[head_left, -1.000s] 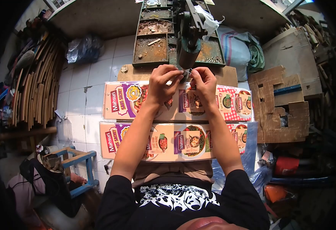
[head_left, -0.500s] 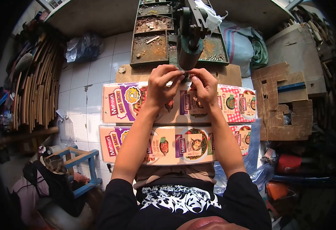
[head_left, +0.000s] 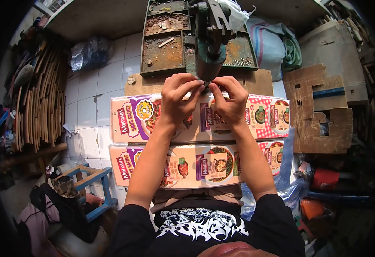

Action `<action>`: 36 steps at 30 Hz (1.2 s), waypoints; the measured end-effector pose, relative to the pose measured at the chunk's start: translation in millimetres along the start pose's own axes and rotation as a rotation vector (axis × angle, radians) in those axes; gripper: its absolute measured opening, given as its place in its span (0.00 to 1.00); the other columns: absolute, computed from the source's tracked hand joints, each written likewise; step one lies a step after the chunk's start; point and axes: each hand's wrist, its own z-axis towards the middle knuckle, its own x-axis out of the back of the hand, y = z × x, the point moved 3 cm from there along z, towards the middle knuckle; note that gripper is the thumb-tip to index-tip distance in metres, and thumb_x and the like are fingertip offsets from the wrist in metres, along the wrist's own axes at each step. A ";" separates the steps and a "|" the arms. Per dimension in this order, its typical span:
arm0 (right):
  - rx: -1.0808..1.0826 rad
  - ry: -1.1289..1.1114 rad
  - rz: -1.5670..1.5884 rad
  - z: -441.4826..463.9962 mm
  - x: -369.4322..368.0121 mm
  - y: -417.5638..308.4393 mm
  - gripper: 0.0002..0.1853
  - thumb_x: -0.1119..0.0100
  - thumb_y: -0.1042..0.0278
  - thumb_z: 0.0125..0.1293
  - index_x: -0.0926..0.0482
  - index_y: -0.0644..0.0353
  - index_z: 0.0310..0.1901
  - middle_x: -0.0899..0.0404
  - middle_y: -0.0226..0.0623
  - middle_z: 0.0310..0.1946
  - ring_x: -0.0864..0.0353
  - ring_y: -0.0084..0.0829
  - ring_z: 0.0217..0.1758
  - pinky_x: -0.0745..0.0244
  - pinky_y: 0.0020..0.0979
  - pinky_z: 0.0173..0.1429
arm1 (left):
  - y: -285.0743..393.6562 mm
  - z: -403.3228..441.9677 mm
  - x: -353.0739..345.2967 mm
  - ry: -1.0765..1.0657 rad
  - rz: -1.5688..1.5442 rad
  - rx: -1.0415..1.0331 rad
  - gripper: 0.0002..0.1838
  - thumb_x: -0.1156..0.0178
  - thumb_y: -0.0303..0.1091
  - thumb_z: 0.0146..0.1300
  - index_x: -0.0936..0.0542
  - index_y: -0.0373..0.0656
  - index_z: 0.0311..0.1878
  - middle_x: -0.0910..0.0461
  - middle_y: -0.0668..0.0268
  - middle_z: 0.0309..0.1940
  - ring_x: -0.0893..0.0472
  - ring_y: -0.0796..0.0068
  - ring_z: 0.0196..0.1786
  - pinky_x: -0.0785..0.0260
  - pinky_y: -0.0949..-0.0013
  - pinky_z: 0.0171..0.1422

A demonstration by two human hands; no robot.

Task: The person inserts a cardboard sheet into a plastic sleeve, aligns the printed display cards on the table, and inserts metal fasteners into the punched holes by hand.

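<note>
My left hand (head_left: 180, 99) and my right hand (head_left: 229, 101) meet at the foot of a green hand press (head_left: 209, 64). Thumb and fingers are pinched together on both hands, right below the press's round head. Whatever small piece sits between the fingertips is too hidden to name. Under my wrists lies a printed "Mahsuri Saus Sachet" sheet (head_left: 126, 122) with a plastic-looking edge and a hole at its left end. A second, similar printed sheet (head_left: 187, 169) lies nearer my body, partly covered by my forearms.
Behind the press, a compartmented metal tray (head_left: 164, 49) holds small metal parts. A wooden board (head_left: 260, 83) lies under the press. Stacked brown strips (head_left: 42, 98) and a blue stool frame (head_left: 104, 186) are at left; a cut-out brown panel (head_left: 301, 120) and white sack (head_left: 264, 47) at right.
The view has shifted slightly. My fingertips have moved closer under the press head, and my right thumb now points up more toward it. The sheets stay in place beneath my arms.
</note>
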 end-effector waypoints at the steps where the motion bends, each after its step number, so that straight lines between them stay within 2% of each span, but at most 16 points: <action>1: 0.003 0.001 0.002 0.4 -0.2 -0.1 0.07 0.29 0.77 0.64 0.12 0.63 0.44 0.13 0.39 0.37 0.12 0.29 0.34 0.19 0.27 0.38 | -0.1 -0.1 -0.2 0.000 0.003 -0.002 0.12 0.24 0.23 0.54 0.10 0.42 0.42 0.14 0.62 0.42 0.16 0.62 0.46 0.25 0.63 0.52; 8: -0.017 -0.057 -0.004 1.3 -1.3 -2.4 0.06 0.28 0.77 0.64 0.13 0.63 0.43 0.14 0.40 0.36 0.13 0.29 0.33 0.19 0.27 0.36 | 0.5 -0.2 -1.1 0.023 -0.013 -0.009 0.11 0.25 0.25 0.54 0.10 0.45 0.42 0.15 0.64 0.41 0.16 0.63 0.43 0.27 0.62 0.50; 16: 0.014 0.005 -0.017 1.2 -0.6 -5.7 0.05 0.29 0.77 0.64 0.14 0.64 0.41 0.14 0.40 0.34 0.13 0.30 0.32 0.20 0.28 0.35 | 1.4 -0.2 -0.6 0.014 0.008 -0.007 0.11 0.25 0.26 0.54 0.10 0.46 0.41 0.15 0.66 0.40 0.16 0.64 0.43 0.28 0.62 0.50; 20: -0.003 -0.015 -0.015 1.3 0.0 -5.4 0.05 0.30 0.77 0.64 0.15 0.65 0.40 0.15 0.40 0.33 0.14 0.30 0.30 0.21 0.29 0.34 | 2.3 -0.4 -0.3 0.022 0.016 -0.016 0.11 0.25 0.26 0.54 0.10 0.46 0.41 0.15 0.66 0.40 0.16 0.64 0.43 0.28 0.62 0.50; 22: -0.025 -0.020 -0.008 0.0 -0.5 -3.5 0.05 0.30 0.77 0.64 0.15 0.65 0.40 0.15 0.40 0.32 0.14 0.29 0.30 0.21 0.29 0.34 | 3.7 0.0 0.9 -0.009 0.031 -0.008 0.12 0.25 0.23 0.54 0.10 0.43 0.43 0.14 0.62 0.41 0.16 0.63 0.45 0.24 0.63 0.50; 25: -0.064 -0.030 0.006 -2.0 -1.6 -0.9 0.05 0.30 0.76 0.64 0.15 0.65 0.39 0.15 0.40 0.32 0.14 0.29 0.29 0.21 0.29 0.34 | 2.9 -0.5 -1.2 0.022 0.019 -0.010 0.10 0.25 0.26 0.54 0.10 0.45 0.41 0.15 0.66 0.40 0.16 0.64 0.42 0.28 0.62 0.50; 36: -0.063 -0.029 0.047 -3.4 -2.3 -4.0 0.05 0.28 0.78 0.62 0.16 0.66 0.38 0.16 0.37 0.30 0.15 0.25 0.28 0.21 0.26 0.33 | 2.2 -2.2 -2.8 0.004 0.020 -0.018 0.11 0.26 0.25 0.55 0.10 0.44 0.42 0.15 0.64 0.40 0.17 0.63 0.42 0.27 0.62 0.49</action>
